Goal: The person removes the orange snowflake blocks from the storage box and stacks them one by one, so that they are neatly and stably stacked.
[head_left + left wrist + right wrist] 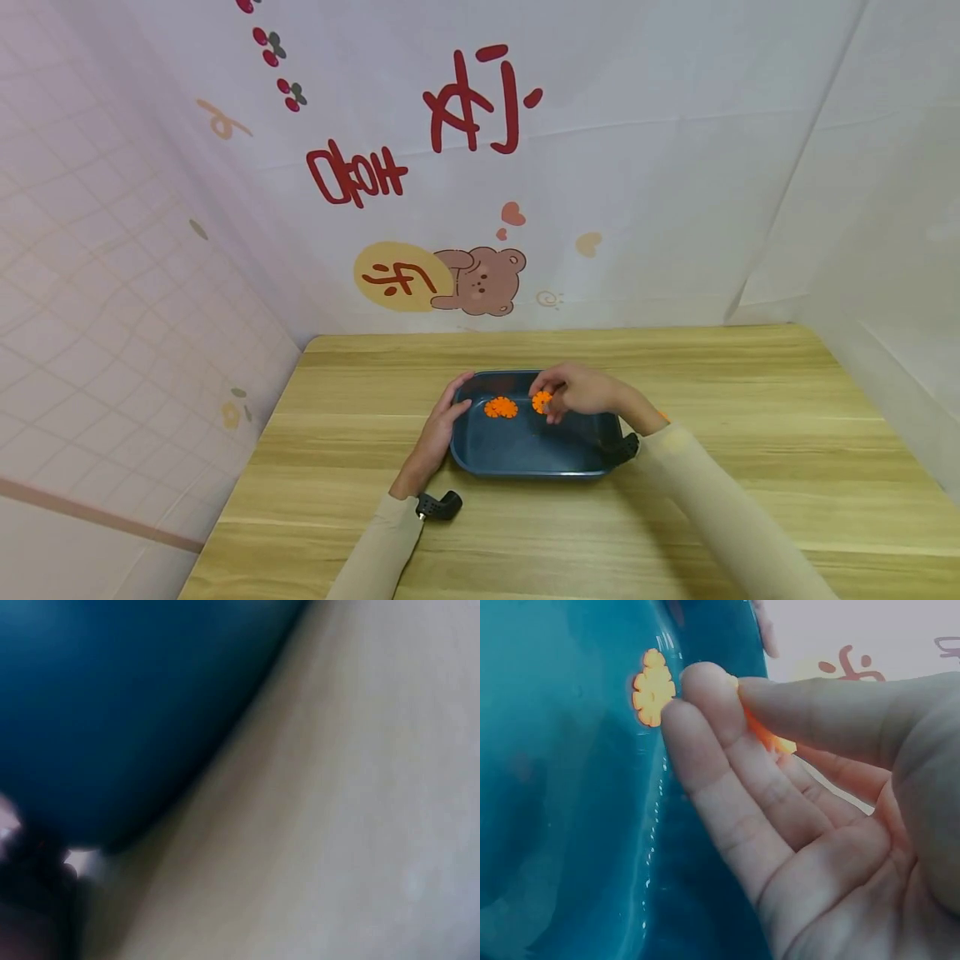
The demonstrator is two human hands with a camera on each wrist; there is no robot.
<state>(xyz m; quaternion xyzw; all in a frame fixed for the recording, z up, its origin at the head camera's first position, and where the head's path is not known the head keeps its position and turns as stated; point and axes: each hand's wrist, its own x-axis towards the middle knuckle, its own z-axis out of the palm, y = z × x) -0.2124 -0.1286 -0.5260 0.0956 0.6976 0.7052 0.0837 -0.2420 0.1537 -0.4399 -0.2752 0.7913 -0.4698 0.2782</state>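
Observation:
A dark blue rectangular tray [525, 474] with raised walls sits on the table. Its left rim is held by my left hand [437, 433], the thumb over the inside and fingers along the outer wall. Between the thumb and fingertips of my right hand [585, 390] is an orange notched disc [541, 402], held above the tray's back right part; in the right wrist view fingers hide most of it. Several overlapping orange discs [501, 407] lie on the tray floor near the back left. The left wrist view is blurred, showing only the tray's outer wall [127, 712] and tabletop.
A bit of another orange piece [664, 415] shows on the table behind my right wrist. The wooden table [360, 383] meets a white printed cloth wall [637, 183] at the back. Black wrist mounts [441, 505] sit on both forearms, the right one close to the tray's corner.

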